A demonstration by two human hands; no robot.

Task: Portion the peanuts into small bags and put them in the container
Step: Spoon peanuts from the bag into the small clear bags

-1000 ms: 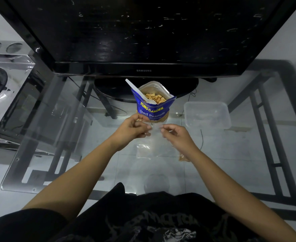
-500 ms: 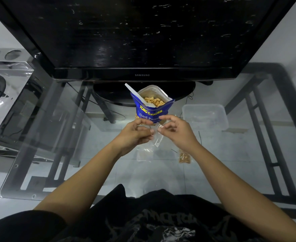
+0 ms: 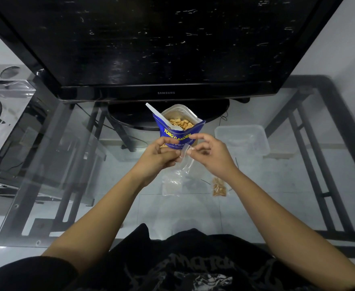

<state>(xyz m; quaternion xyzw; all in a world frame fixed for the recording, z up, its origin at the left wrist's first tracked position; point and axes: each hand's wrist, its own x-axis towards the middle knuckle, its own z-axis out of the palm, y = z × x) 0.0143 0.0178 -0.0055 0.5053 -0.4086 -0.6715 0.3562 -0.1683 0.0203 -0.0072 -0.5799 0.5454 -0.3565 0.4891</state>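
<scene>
Head view: I'm seeing left hand, right hand both pinching small bag; rub its mouth apart, facing peanut pack at 12 o'clock.

Blue peanut pouch with yellow lettering, white spoon, black television.

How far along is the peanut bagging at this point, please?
Done: one filled small bag lies on the glass table, outside the clear container. In hand: left hand and right hand pinch the mouth of an empty bag. Left: spooning from the open peanut pack, then loading the container.
</scene>
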